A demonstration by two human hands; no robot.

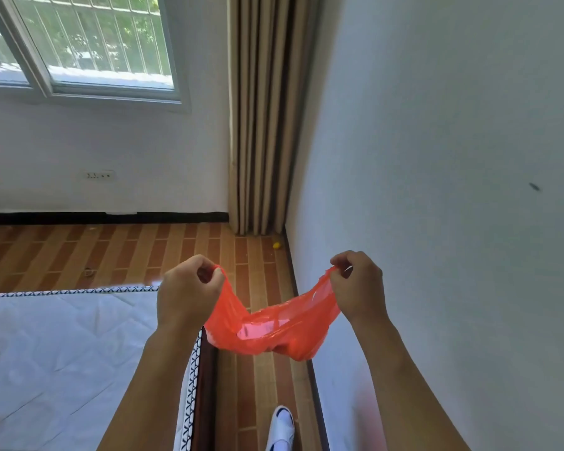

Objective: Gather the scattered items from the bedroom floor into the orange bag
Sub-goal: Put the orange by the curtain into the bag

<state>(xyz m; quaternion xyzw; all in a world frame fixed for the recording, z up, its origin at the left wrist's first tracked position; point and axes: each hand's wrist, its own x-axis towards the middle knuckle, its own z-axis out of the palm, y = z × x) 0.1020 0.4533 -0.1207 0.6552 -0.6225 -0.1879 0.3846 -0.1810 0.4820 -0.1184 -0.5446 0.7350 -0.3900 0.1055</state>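
- Step in hand, as I judge it: spreading the mouth of the orange bag before any collecting; it hangs in the air above the floor strip between the mattress edge and the wall
- Left hand pinches one rim of the bag, fingers curled tight; right hand pinches the opposite rim likewise
- Next move calls for reaching scattered bits (a small yellow thing lies at the floor's far corner by the curtain); one hand must let go to pick
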